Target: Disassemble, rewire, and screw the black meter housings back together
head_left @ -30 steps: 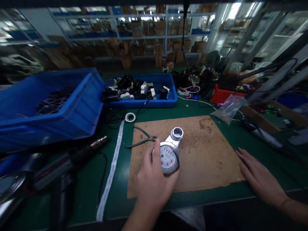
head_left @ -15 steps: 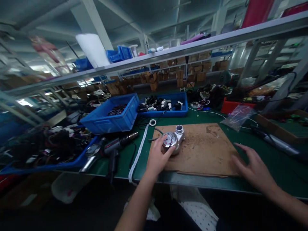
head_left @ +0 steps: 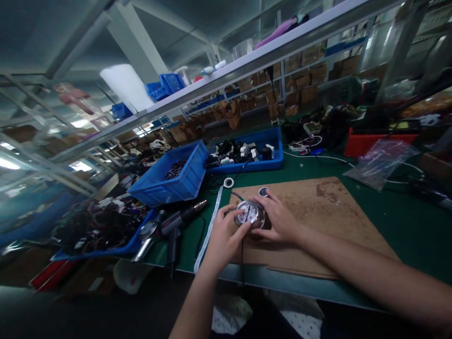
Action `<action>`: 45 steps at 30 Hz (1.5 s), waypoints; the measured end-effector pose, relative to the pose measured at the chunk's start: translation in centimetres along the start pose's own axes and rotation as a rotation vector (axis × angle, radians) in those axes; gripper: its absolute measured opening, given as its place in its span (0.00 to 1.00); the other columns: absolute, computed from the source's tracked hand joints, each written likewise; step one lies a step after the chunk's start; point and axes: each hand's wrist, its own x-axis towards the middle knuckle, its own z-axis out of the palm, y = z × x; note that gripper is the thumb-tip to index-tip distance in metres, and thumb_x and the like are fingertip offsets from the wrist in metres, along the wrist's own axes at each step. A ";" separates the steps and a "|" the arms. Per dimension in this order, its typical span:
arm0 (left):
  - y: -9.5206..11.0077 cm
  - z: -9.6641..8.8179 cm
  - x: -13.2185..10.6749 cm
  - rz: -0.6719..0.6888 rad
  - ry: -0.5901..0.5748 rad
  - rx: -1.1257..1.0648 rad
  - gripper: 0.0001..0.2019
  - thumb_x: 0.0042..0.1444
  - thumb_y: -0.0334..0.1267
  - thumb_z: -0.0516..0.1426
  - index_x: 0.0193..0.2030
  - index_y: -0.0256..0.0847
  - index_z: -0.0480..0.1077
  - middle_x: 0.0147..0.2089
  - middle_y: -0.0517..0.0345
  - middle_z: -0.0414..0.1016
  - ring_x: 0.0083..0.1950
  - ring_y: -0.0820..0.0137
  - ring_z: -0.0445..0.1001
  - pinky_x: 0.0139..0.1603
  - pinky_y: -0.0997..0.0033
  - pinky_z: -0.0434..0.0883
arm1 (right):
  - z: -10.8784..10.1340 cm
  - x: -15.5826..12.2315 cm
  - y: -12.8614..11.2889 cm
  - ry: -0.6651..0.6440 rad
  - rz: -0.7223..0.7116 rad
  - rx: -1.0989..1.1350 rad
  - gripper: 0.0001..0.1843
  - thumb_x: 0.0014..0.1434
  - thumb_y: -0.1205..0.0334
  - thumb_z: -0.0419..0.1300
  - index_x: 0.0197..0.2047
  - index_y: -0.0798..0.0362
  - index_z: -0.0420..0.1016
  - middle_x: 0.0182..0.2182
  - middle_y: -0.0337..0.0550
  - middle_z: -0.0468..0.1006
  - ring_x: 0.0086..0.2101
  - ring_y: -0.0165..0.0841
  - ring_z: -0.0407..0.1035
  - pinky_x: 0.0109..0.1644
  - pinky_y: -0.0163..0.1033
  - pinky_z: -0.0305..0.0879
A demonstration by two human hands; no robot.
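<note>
A round metal water meter [head_left: 249,214] with a white dial and red pointers lies on a brown board [head_left: 318,212] on the green bench. My left hand [head_left: 222,235] grips its left side with curled fingers. My right hand [head_left: 278,217] wraps over its right side and covers part of the body. Only the open round port [head_left: 263,191] of the meter sticks out beyond my fingers.
Behind the board stand a blue bin of black parts [head_left: 247,153] and a taller blue crate [head_left: 173,174]. A tape roll [head_left: 229,182], a white strip, a heat gun [head_left: 176,223] and a tray of cables [head_left: 95,226] lie left. A plastic bag [head_left: 381,160] and red box [head_left: 377,139] sit right.
My right hand left the board's right edge and came across onto the meter. My head has turned left and up, so more of the left bench and the shelf shows.
</note>
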 end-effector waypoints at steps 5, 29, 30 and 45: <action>2.4 0.5 0.8 -0.048 0.065 0.045 0.05 0.64 0.37 0.57 0.45 0.42 0.74 0.47 0.52 0.73 0.52 0.63 0.73 0.55 0.60 0.70 | 0.9 -0.9 0.3 0.077 0.016 -0.011 0.57 0.54 0.36 0.64 0.73 0.59 0.43 0.61 0.61 0.71 0.61 0.52 0.65 0.71 0.68 0.43; 0.0 -0.2 5.6 0.408 -0.154 0.339 0.08 0.64 0.31 0.56 0.48 0.42 0.71 0.40 0.55 0.73 0.40 0.70 0.73 0.39 0.71 0.72 | 0.9 -0.8 1.1 0.103 0.102 0.117 0.50 0.54 0.40 0.65 0.69 0.57 0.52 0.58 0.58 0.74 0.57 0.51 0.70 0.67 0.63 0.45; 0.0 -0.1 5.6 0.407 -0.148 0.342 0.08 0.64 0.30 0.55 0.48 0.42 0.71 0.40 0.55 0.73 0.40 0.70 0.73 0.39 0.71 0.73 | 0.9 -0.8 1.1 0.107 0.105 0.116 0.49 0.53 0.40 0.65 0.69 0.57 0.52 0.58 0.58 0.74 0.56 0.51 0.70 0.67 0.63 0.45; -0.1 0.1 5.2 0.414 -0.154 0.396 0.11 0.63 0.29 0.54 0.50 0.43 0.70 0.42 0.53 0.75 0.42 0.67 0.76 0.42 0.70 0.75 | 0.9 -0.7 0.9 0.081 0.151 0.130 0.47 0.52 0.40 0.66 0.67 0.53 0.56 0.57 0.56 0.76 0.56 0.52 0.71 0.67 0.62 0.45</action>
